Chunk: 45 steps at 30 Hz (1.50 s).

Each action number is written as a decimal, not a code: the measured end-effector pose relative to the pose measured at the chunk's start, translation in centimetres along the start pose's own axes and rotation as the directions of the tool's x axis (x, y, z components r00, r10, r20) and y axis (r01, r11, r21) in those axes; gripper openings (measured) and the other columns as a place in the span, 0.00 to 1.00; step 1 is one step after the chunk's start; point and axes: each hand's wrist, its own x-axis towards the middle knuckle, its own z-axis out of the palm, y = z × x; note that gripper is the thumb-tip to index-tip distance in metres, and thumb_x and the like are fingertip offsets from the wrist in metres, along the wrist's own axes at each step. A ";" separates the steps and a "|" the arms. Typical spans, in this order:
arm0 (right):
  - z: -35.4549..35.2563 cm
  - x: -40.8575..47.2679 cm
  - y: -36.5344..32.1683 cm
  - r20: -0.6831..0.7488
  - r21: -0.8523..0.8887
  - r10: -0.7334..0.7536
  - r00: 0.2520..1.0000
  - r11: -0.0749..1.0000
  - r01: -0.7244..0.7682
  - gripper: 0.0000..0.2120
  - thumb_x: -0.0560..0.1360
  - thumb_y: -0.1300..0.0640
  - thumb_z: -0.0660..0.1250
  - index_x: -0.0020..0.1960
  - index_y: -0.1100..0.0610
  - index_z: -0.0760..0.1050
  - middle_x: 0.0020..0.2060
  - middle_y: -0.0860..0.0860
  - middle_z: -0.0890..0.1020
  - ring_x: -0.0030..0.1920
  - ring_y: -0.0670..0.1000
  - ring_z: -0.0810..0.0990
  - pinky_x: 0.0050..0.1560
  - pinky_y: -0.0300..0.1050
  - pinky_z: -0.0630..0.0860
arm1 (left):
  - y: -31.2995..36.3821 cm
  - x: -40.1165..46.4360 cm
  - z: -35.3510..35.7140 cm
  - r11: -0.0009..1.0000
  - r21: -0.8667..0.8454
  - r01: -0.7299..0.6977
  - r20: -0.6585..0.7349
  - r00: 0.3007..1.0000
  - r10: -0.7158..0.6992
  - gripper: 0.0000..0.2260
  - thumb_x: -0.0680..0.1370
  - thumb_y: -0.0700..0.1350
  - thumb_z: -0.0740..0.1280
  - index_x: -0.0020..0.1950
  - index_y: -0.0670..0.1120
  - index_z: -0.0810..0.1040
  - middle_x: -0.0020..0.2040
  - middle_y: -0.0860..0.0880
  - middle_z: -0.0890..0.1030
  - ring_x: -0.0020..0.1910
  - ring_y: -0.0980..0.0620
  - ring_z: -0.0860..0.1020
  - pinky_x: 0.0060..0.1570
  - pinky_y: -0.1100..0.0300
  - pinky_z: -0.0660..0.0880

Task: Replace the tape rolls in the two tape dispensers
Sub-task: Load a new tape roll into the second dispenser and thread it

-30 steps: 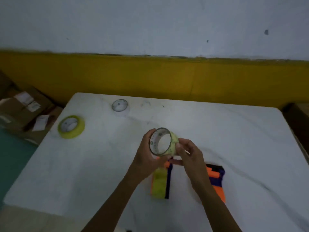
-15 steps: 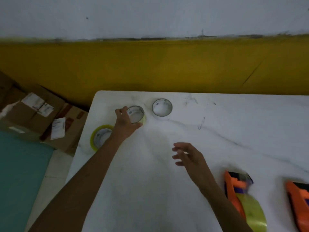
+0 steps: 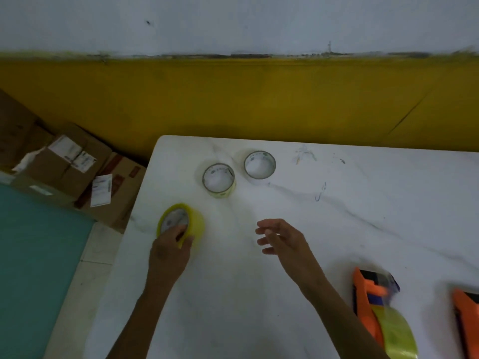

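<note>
My left hand [image 3: 169, 251] grips a full yellow tape roll [image 3: 181, 221] near the table's left edge, tilting it up off the white marble table [image 3: 337, 229]. Two nearly used-up rolls stand further back: one with a thin yellowish layer [image 3: 219, 180] and a bare ring [image 3: 260, 165] to its right. My right hand [image 3: 282, 239] hovers over the table's middle, fingers spread, holding nothing. At the lower right lies an orange tape dispenser [image 3: 373, 301] loaded with a yellow roll [image 3: 396, 335]. A second orange dispenser [image 3: 467, 322] is cut off by the right edge.
Cardboard boxes [image 3: 70, 167] with white labels are stacked on the floor left of the table, beside a teal surface [image 3: 39, 255]. A yellow and white wall [image 3: 233, 99] runs behind the table.
My left hand let go of the thin roll, leaving it beside the bare ring, then moved back to the full yellow roll and took hold of it. The right hand stayed hovering.
</note>
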 end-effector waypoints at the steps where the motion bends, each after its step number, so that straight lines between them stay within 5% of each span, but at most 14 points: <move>1: -0.2 -0.8 0.1 0.030 -0.001 -0.018 0.999 1.000 0.018 0.10 0.80 0.62 0.60 0.57 0.57 0.77 0.50 0.52 0.84 0.48 0.54 0.84 0.50 0.48 0.81 | 1.5 -1.1 -1.0 0.987 -0.149 0.063 0.035 0.998 -0.059 0.07 0.75 0.43 0.69 0.51 0.45 0.82 0.45 0.42 0.85 0.48 0.41 0.82 0.50 0.50 0.77; 4: -1.4 -3.8 0.5 0.094 0.005 -0.077 0.993 0.997 0.077 0.14 0.79 0.62 0.61 0.62 0.51 0.75 0.54 0.48 0.82 0.52 0.49 0.83 0.52 0.43 0.81 | 6.7 -5.6 -3.3 0.705 -0.667 0.242 0.218 0.968 -0.126 0.07 0.77 0.40 0.66 0.46 0.49 0.83 0.41 0.48 0.86 0.43 0.48 0.84 0.46 0.54 0.81; 6: -3.1 -6.2 0.6 0.124 0.015 -0.085 0.989 0.996 0.083 0.17 0.79 0.55 0.63 0.67 0.46 0.70 0.60 0.44 0.78 0.57 0.43 0.79 0.53 0.34 0.78 | 10.3 -9.3 -3.4 0.513 -0.808 0.291 0.300 0.952 -0.068 0.07 0.75 0.39 0.66 0.47 0.45 0.83 0.43 0.48 0.87 0.45 0.48 0.84 0.46 0.55 0.82; 11: -10.7 -13.1 2.7 0.153 0.393 0.048 0.987 0.913 -0.105 0.22 0.77 0.49 0.65 0.69 0.50 0.67 0.64 0.52 0.78 0.59 0.50 0.81 0.53 0.44 0.81 | 18.9 -18.9 0.4 0.400 -0.884 0.241 0.329 0.930 0.165 0.26 0.61 0.53 0.77 0.53 0.40 0.82 0.52 0.40 0.85 0.50 0.43 0.83 0.49 0.51 0.82; 15: -19.3 -18.7 5.7 0.100 0.477 0.041 0.994 0.875 -0.084 0.22 0.71 0.53 0.68 0.65 0.52 0.72 0.61 0.56 0.80 0.54 0.52 0.84 0.46 0.43 0.82 | 25.0 -26.0 5.7 0.356 -0.907 0.226 0.322 0.916 0.239 0.28 0.59 0.57 0.78 0.53 0.42 0.82 0.51 0.41 0.85 0.50 0.43 0.83 0.48 0.50 0.82; 19: -27.2 -25.0 8.5 0.044 0.496 0.072 0.996 0.864 -0.085 0.21 0.71 0.52 0.68 0.63 0.54 0.76 0.61 0.58 0.80 0.56 0.52 0.83 0.53 0.44 0.81 | 30.2 -31.8 11.5 0.393 -0.884 0.254 0.399 0.848 0.348 0.32 0.57 0.59 0.79 0.55 0.44 0.81 0.52 0.43 0.86 0.49 0.43 0.84 0.42 0.51 0.84; 23: -33.4 -29.3 11.7 -0.146 0.100 0.040 0.988 0.995 -0.026 0.22 0.70 0.43 0.71 0.60 0.53 0.78 0.65 0.55 0.77 0.54 0.50 0.84 0.55 0.40 0.80 | 34.7 -36.4 16.6 0.408 -0.872 0.271 0.454 0.761 0.464 0.23 0.65 0.61 0.73 0.53 0.48 0.83 0.51 0.47 0.86 0.51 0.50 0.84 0.47 0.60 0.82; 27: -37.1 -31.6 13.0 -0.367 0.125 0.027 0.930 0.992 0.020 0.13 0.75 0.47 0.67 0.51 0.56 0.81 0.42 0.56 0.86 0.40 0.54 0.87 0.41 0.44 0.84 | 35.8 -37.7 21.3 0.755 -0.654 -0.038 0.406 0.825 0.393 0.22 0.72 0.64 0.63 0.61 0.55 0.73 0.61 0.52 0.73 0.59 0.57 0.75 0.59 0.64 0.71; 29: -38.3 -31.7 13.5 -0.432 0.076 0.033 0.901 0.997 0.000 0.13 0.78 0.48 0.64 0.49 0.57 0.79 0.39 0.56 0.86 0.33 0.54 0.87 0.36 0.49 0.85 | 35.4 -37.6 23.4 0.845 -0.528 0.085 0.419 0.891 0.172 0.21 0.75 0.55 0.65 0.65 0.48 0.69 0.59 0.48 0.70 0.57 0.52 0.73 0.55 0.59 0.70; 32: -39.5 -30.8 14.6 -0.464 -0.164 0.033 0.885 0.979 -0.122 0.15 0.78 0.43 0.58 0.41 0.52 0.75 0.26 0.52 0.83 0.23 0.50 0.82 0.31 0.45 0.80 | 34.6 -38.0 25.5 0.871 -0.448 0.200 0.480 0.876 0.046 0.17 0.78 0.51 0.63 0.57 0.39 0.73 0.41 0.51 0.73 0.38 0.54 0.72 0.38 0.62 0.69; 35: -39.7 -29.4 15.6 -0.469 -0.294 0.029 0.883 0.938 -0.187 0.21 0.78 0.40 0.56 0.32 0.49 0.68 0.25 0.48 0.75 0.26 0.49 0.77 0.30 0.43 0.72 | 34.4 -38.7 25.6 0.872 -0.468 0.145 0.445 0.891 0.091 0.14 0.79 0.52 0.61 0.37 0.45 0.68 0.32 0.48 0.64 0.30 0.54 0.64 0.28 0.67 0.62; 39: -38.0 -27.4 16.6 -0.426 -0.341 -0.015 0.905 0.929 -0.146 0.24 0.78 0.39 0.55 0.35 0.55 0.73 0.26 0.53 0.77 0.28 0.47 0.75 0.31 0.43 0.68 | 35.0 -38.4 25.4 0.826 -0.551 0.124 0.418 0.897 0.145 0.15 0.80 0.51 0.60 0.35 0.47 0.66 0.33 0.46 0.64 0.32 0.52 0.64 0.33 0.60 0.62; 43: -36.1 -26.0 16.1 -0.466 -0.098 0.006 0.885 0.993 -0.059 0.24 0.79 0.43 0.57 0.32 0.58 0.69 0.25 0.53 0.70 0.26 0.47 0.68 0.30 0.44 0.64 | 35.0 -37.9 25.9 0.795 -0.579 0.184 0.469 0.872 0.140 0.21 0.80 0.57 0.56 0.44 0.39 0.74 0.39 0.44 0.73 0.38 0.49 0.72 0.41 0.54 0.69; 45: -35.5 -25.6 15.7 -0.502 0.002 0.083 0.861 0.996 -0.095 0.23 0.79 0.43 0.58 0.36 0.60 0.74 0.30 0.52 0.76 0.31 0.48 0.74 0.34 0.48 0.70 | 34.8 -37.8 26.0 0.784 -0.583 0.213 0.484 0.866 0.124 0.23 0.80 0.57 0.55 0.51 0.37 0.75 0.43 0.45 0.76 0.42 0.49 0.75 0.47 0.53 0.71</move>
